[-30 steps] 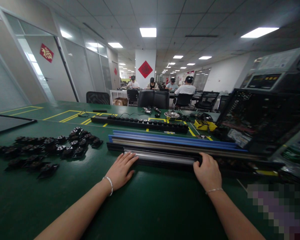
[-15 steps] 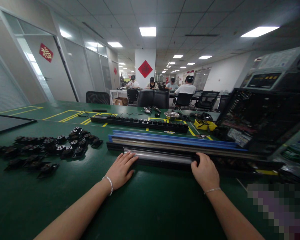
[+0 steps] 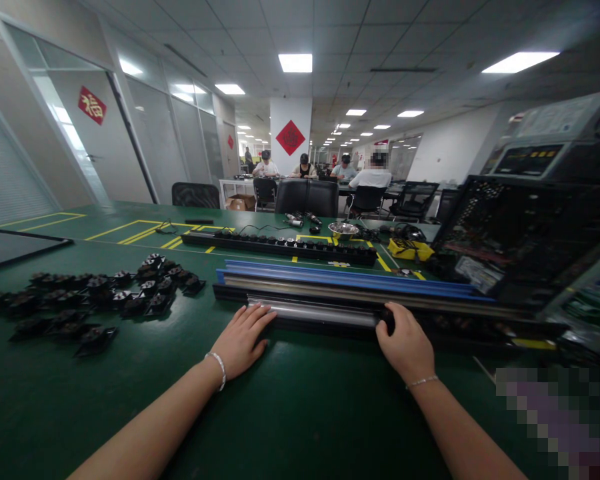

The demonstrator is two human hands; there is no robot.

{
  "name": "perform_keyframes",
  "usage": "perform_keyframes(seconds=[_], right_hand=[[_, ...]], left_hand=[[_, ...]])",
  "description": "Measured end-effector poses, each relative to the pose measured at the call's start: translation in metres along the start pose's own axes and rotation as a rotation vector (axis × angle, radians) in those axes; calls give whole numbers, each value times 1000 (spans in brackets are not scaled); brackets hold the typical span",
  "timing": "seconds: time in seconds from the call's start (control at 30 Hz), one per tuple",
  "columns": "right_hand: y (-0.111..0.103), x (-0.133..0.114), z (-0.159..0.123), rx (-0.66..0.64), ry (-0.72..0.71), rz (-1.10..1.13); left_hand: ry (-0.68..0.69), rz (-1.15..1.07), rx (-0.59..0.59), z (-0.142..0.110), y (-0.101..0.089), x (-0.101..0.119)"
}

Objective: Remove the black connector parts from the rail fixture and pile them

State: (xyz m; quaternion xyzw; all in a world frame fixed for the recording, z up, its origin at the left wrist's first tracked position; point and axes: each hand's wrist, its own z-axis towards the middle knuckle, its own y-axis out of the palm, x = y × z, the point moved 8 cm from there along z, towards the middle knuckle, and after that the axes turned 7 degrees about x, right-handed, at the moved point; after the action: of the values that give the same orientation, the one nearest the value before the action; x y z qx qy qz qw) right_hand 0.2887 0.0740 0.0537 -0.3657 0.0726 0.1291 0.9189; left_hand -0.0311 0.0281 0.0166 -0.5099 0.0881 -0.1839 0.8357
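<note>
A long black rail [image 3: 325, 331] with a shiny grey channel lies across the green table in front of me. My left hand [image 3: 240, 339] rests on its left portion, fingers stretched over the channel and thumb apart on the near side. Farther right, my right hand [image 3: 407, 341] is curled over the channel, thumb and fingers around a small black part [image 3: 388, 320], mostly covered by the hand. Directly behind runs a blue rail [image 3: 330, 277], beside another black rail with a tan strip.
Small black fixtures [image 3: 150, 287] are spread over the left. Behind the rails lies a black bar [image 3: 280, 249] carrying a row of similar pieces. A metal bowl [image 3: 343, 230], a yellow tray [image 3: 410, 251] and an opened computer case [image 3: 530, 233] stand toward the right. Several people sit farther back.
My right hand has shifted slightly left along the channel, and more of the black part shows between thumb and fingers. The left hand has stayed in place.
</note>
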Motion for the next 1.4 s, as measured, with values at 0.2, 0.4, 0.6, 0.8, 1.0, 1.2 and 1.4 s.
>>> perform_keyframes(seconds=[0.2, 0.4, 0.6, 0.8, 1.0, 1.2, 1.4], right_hand=[[-2, 14, 4, -84, 167, -146], [-1, 14, 3, -90, 150, -115], [6, 4, 0, -116, 49, 25], [9, -2, -2, -150, -12, 102], [12, -6, -3, -189, -47, 150], [14, -11, -4, -197, -125, 194], [13, -20, -7, -203, -229, 249]], left_hand=[[-1, -2, -8, 0, 1, 0], [4, -1, 12, 0, -1, 1], [-1, -2, 0, 0, 0, 1], [2, 1, 6, 1, -1, 1], [-3, 0, -11, 1, 0, 1], [0, 0, -7, 0, 2, 0], [7, 2, 8, 0, 1, 1]])
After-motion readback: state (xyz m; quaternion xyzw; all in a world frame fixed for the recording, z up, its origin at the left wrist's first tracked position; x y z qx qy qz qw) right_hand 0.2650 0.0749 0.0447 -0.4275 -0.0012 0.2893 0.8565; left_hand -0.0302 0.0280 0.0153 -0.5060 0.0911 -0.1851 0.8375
